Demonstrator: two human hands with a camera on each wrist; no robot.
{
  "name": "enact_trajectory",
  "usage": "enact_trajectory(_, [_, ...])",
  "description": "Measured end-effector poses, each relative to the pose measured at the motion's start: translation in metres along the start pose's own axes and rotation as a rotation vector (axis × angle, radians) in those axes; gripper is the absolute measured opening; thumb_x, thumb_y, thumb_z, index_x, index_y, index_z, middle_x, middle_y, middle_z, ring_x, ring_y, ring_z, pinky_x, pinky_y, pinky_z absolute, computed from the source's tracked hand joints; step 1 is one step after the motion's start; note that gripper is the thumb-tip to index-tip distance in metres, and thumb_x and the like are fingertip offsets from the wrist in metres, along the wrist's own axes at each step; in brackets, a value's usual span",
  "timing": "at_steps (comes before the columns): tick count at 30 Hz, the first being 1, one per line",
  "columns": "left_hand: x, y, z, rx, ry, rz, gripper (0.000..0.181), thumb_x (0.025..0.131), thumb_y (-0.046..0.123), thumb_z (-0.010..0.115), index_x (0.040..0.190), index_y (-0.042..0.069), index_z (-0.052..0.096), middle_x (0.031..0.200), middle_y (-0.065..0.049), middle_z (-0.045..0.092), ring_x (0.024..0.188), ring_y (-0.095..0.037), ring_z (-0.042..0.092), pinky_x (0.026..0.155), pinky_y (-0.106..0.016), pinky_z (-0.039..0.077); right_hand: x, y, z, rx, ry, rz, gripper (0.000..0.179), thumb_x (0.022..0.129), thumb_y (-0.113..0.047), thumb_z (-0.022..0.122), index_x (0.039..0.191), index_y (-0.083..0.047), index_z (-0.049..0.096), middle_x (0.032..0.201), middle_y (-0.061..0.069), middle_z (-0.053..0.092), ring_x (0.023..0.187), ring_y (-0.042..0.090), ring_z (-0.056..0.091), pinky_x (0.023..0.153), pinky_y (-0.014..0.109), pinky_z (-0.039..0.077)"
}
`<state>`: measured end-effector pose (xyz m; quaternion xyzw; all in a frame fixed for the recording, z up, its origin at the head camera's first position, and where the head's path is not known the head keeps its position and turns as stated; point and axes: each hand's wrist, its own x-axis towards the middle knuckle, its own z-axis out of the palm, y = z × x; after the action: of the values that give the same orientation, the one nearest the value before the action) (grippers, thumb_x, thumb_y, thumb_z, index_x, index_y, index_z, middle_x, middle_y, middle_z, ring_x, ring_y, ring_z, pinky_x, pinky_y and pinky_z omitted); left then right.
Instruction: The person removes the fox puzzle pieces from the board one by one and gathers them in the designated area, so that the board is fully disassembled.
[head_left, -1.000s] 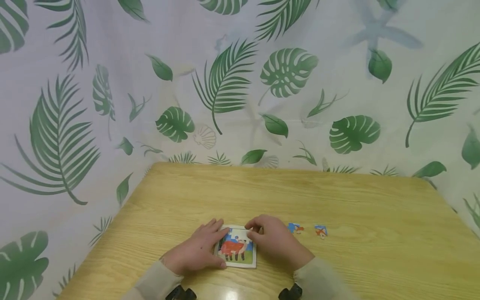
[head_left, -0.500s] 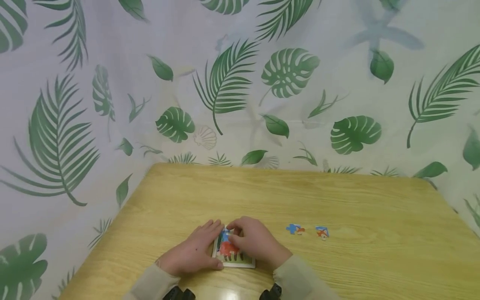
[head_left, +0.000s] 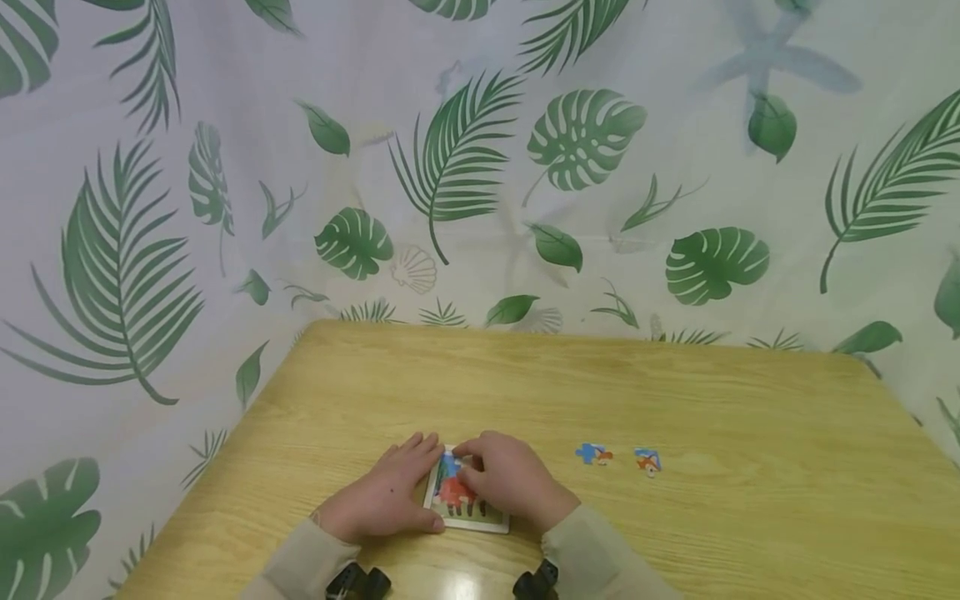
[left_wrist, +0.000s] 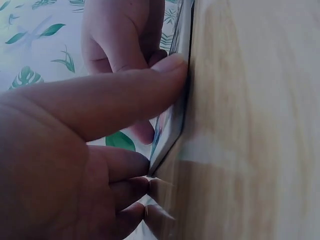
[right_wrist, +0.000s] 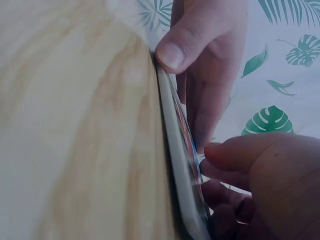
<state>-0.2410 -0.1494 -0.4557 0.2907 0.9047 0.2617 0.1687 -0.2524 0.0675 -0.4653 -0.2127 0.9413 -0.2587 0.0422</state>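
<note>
A small jigsaw puzzle board with a white rim and a picture of a red animal lies flat on the table. My left hand rests along its left side, fingers extended, and its thumb touches the near edge. Over the upper part of the picture, my right hand has thumb and index finger bent together, pinching a puzzle piece that they mostly hide. The left wrist view shows the board's edge side-on, under the left thumb. Right fingers meet the picture side in the right wrist view.
Two loose puzzle pieces, one blue and orange piece and one fox-face piece, lie right of the board on the wooden table. A leaf-print curtain stands behind the table. Dark wrist cameras sit on both sleeves.
My right hand has moved left from the board's upper right edge to over the picture's upper middle, covering the white gap seen there earlier. The left hand stays at the left side.
</note>
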Motion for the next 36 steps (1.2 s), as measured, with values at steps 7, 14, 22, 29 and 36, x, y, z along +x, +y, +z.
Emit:
enact_trajectory(7, [-0.001, -0.001, -0.001, -0.014, 0.007, 0.005, 0.094, 0.089, 0.043, 0.076, 0.157, -0.002, 0.029, 0.166, -0.019, 0.018, 0.153, -0.037, 0.008, 0.120, -0.059, 0.008, 0.007, -0.006, 0.006, -0.027, 0.057, 0.047, 0.022, 0.093, -0.028, 0.072, 0.109, -0.014, 0.078, 0.084, -0.008, 0.056, 0.072, 0.010, 0.051, 0.068, 0.032, 0.048])
enact_trajectory(14, [-0.001, 0.000, 0.000, -0.009, 0.006, 0.006, 0.100, 0.086, 0.044, 0.078, 0.158, -0.004, 0.026, 0.165, -0.020, 0.018, 0.153, -0.038, 0.008, 0.120, -0.059, 0.008, 0.010, -0.015, 0.013, -0.039, 0.104, 0.102, 0.023, 0.091, -0.034, 0.076, 0.102, -0.014, 0.075, 0.092, -0.002, 0.061, 0.082, 0.015, 0.059, 0.079, 0.042, 0.052])
enact_trajectory(22, [0.001, 0.002, 0.001, -0.016, 0.006, -0.005, 0.102, 0.084, 0.044, 0.081, 0.157, -0.004, 0.027, 0.166, -0.019, 0.019, 0.153, -0.036, 0.008, 0.121, -0.058, 0.008, 0.011, -0.020, 0.017, -0.060, 0.126, 0.154, 0.023, 0.090, -0.036, 0.077, 0.098, -0.015, 0.073, 0.093, -0.002, 0.061, 0.085, 0.017, 0.059, 0.085, 0.049, 0.049])
enact_trajectory(29, [0.002, 0.000, 0.002, -0.026, 0.023, -0.008, 0.105, 0.080, 0.042, 0.084, 0.157, -0.003, 0.028, 0.165, -0.020, 0.020, 0.153, -0.037, 0.010, 0.121, -0.058, 0.009, 0.011, -0.022, 0.018, -0.006, 0.131, 0.178, 0.022, 0.090, -0.033, 0.077, 0.099, -0.015, 0.071, 0.090, -0.004, 0.060, 0.080, 0.015, 0.055, 0.086, 0.048, 0.047])
enact_trajectory(36, [0.003, -0.003, 0.002, -0.039, 0.021, 0.000, 0.106, 0.079, 0.041, 0.085, 0.158, -0.003, 0.028, 0.165, -0.020, 0.021, 0.153, -0.037, 0.010, 0.120, -0.059, 0.009, 0.012, -0.023, 0.016, 0.064, 0.141, 0.194, 0.020, 0.089, -0.032, 0.078, 0.098, -0.015, 0.071, 0.082, -0.007, 0.060, 0.074, 0.013, 0.054, 0.081, 0.043, 0.047])
